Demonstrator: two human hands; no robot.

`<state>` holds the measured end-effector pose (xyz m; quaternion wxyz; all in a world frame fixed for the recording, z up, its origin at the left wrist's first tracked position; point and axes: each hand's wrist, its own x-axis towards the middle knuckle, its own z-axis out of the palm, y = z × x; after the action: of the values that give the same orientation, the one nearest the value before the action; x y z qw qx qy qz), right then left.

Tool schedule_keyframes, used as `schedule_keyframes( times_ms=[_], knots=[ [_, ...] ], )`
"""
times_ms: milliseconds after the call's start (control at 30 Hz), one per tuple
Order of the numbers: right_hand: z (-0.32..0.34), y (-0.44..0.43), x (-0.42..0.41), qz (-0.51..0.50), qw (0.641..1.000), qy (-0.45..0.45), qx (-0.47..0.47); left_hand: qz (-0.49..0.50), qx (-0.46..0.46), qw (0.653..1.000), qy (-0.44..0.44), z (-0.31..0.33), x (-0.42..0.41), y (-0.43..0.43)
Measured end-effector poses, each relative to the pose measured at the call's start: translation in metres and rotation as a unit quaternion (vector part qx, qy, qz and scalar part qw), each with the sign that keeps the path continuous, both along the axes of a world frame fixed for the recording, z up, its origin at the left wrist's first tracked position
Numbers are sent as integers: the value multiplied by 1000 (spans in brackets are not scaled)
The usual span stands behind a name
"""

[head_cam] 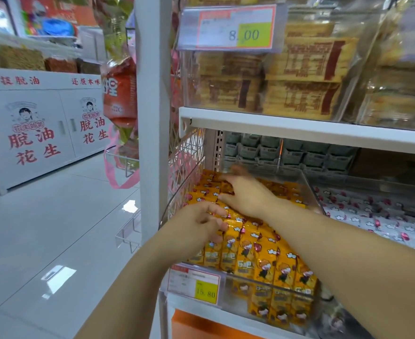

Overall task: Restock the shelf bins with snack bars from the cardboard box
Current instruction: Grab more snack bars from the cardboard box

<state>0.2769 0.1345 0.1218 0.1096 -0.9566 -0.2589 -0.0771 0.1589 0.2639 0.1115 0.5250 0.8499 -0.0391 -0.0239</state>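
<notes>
The yellow snack bars (262, 255) are lying packed in rows in a clear bin (308, 189) at the left end of the shelf (299, 129), just beside the white upright post (152, 118). Both hands are reaching into this bin. The left grip (205, 222) is resting on the bars near the bin's left wall, fingers curled against the wrappers; whether it is holding a bar cannot be told. The right grip (246, 193) is lying further back over the bars, blurred, its fingers stretched fairly straight and clasping nothing. A price tag (193, 286) reading 15.80 is hanging on the bin's front left corner. White-wrapped bars (372, 216) are filling the neighbouring bin to the right.
</notes>
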Motion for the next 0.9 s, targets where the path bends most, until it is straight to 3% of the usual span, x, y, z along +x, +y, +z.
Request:
schedule_keyframes(
  times_ms=[133,200,300,400,500,600,767,900],
  knots=[
    [1,-8,-5,2,988,-51,143,13,-22,1000,-14,-3,4,3],
    [5,-17,-24,28,973,-83,214,49,-113,992,-13,0,4,1],
    [10,-32,-65,97,950,-108,276,90,-319,943,10,11,3,-1],
    [7,-45,-95,153,950,-126,243,91,-394,915,-10,20,1,-2],
    [9,-57,-110,173,965,-112,161,105,-326,938,-46,23,-3,-6],
    [18,-70,-117,170,977,-40,125,97,-253,961,-56,22,-5,-4],
    [21,-98,-110,127,992,14,4,-8,-98,994,-46,20,-12,-3],
    [20,-97,-106,136,985,34,-97,-56,-6,998,-12,10,-9,-20]
  ],
)
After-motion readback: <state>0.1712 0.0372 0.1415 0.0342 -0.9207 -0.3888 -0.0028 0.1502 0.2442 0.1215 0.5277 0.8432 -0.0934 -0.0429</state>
